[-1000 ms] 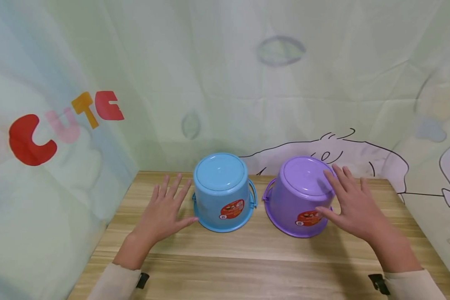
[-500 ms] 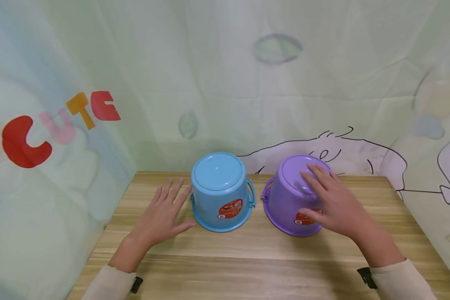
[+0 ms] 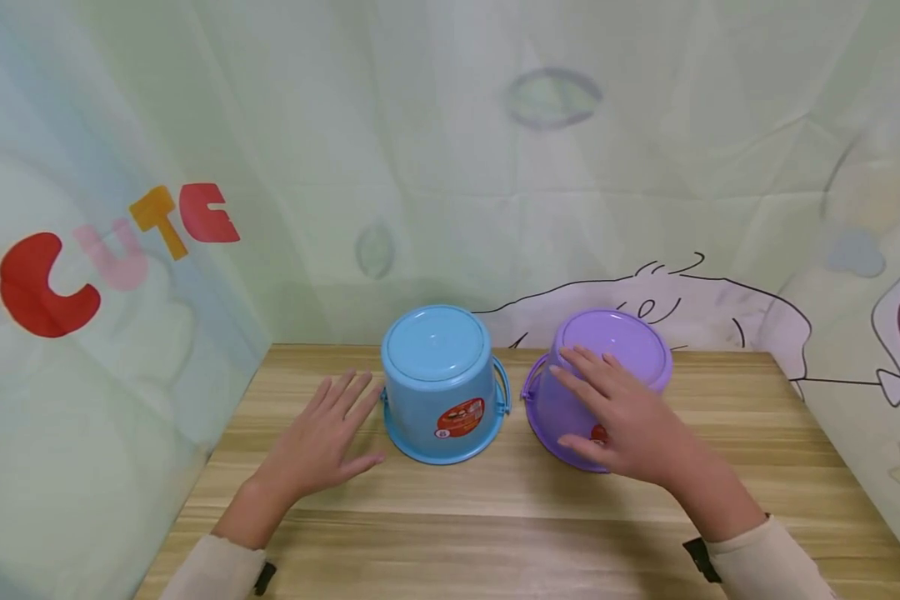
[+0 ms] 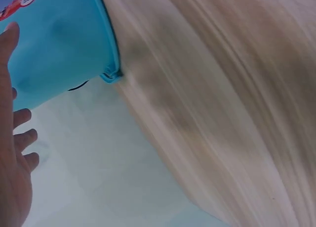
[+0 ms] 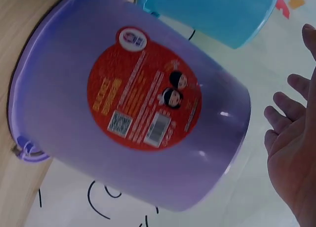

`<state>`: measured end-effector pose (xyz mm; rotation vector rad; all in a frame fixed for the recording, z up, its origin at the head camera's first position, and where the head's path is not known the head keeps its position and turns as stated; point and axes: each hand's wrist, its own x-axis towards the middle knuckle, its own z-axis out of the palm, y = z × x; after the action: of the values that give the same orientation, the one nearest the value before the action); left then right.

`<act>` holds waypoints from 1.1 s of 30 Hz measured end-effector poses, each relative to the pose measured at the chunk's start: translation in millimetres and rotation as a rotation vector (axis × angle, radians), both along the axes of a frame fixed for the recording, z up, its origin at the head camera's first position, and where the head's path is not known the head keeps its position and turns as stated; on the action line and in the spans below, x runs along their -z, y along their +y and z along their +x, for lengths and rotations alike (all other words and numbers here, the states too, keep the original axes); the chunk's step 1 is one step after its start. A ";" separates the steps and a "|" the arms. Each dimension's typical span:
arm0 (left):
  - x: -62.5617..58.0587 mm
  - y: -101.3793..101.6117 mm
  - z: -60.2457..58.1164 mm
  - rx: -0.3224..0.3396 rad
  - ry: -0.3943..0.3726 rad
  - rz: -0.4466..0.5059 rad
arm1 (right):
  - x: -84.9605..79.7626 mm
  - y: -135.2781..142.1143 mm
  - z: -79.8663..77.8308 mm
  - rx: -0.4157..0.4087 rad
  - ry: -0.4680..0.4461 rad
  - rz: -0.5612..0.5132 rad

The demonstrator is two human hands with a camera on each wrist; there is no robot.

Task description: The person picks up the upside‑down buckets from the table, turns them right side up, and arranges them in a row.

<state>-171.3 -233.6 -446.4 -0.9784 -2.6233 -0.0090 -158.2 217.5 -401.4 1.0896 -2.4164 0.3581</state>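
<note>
Lower half: my left hand [image 3: 311, 446], near blue bucket [image 3: 435, 392]; right hand [image 3: 633, 429], near purple bucket [image 5: 143, 98]; both spread, empty; probably pre-grasp; gripping needs contact.

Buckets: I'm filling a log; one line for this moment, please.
blue bucket: upside down; purple bucket: upside down, right of blue; left grip: empty; right grip: empty

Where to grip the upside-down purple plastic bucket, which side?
Probably low on the side wall of the bucket, above its rim, two-handed, left and right: mouth down, it widens downwards, so the rim should limit slipping. The blue plastic bucket crowds its left.
</note>
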 end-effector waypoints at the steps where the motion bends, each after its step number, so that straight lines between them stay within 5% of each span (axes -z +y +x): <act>1: 1.4 -0.6 -0.6 0.007 -0.001 -0.002 | 0.7 -3.1 0.7 -0.010 -0.004 0.000; 13: 20.1 -5.9 -6.2 0.101 0.036 -0.023 | 31.3 -40.6 1.3 -0.111 -0.024 -0.015; 25: 38.9 -4.3 -14.4 0.103 -0.004 -0.017 | 73.6 -57.9 -12.0 -0.088 -0.161 0.022; 33: 44.4 -3.8 -18.4 0.096 -0.055 -0.017 | 89.5 -67.0 -18.9 -0.123 -0.156 0.014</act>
<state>-189.7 -237.4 -490.8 -1.1242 -2.6269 -0.0371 -177.2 150.5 -490.9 1.2633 -2.4951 0.4840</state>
